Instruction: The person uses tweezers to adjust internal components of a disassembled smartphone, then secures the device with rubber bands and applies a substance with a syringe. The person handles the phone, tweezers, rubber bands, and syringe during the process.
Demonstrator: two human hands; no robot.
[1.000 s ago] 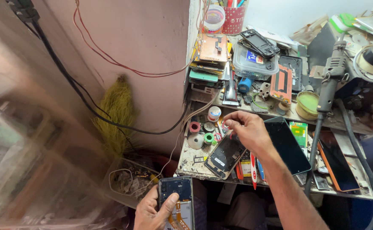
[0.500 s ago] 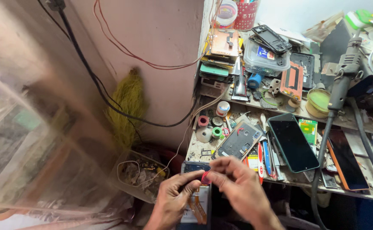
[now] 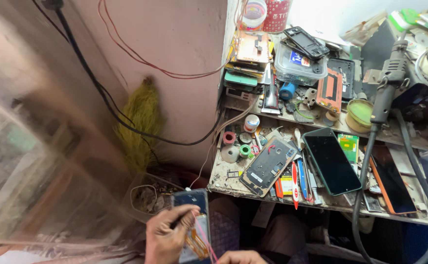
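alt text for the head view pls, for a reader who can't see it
At the bottom edge, the person's left hand holds an opened phone with orange flex cables showing, the right hand just below it. Behind is a cluttered workbench with a phone back panel, a dark-screened phone and tape rolls.

The right hand [image 3: 241, 257] is cut off by the bottom edge, only its knuckles showing. The left hand [image 3: 167, 234] hides part of the opened phone [image 3: 193, 222]. The left of the frame is a blurred, unreadable smear.
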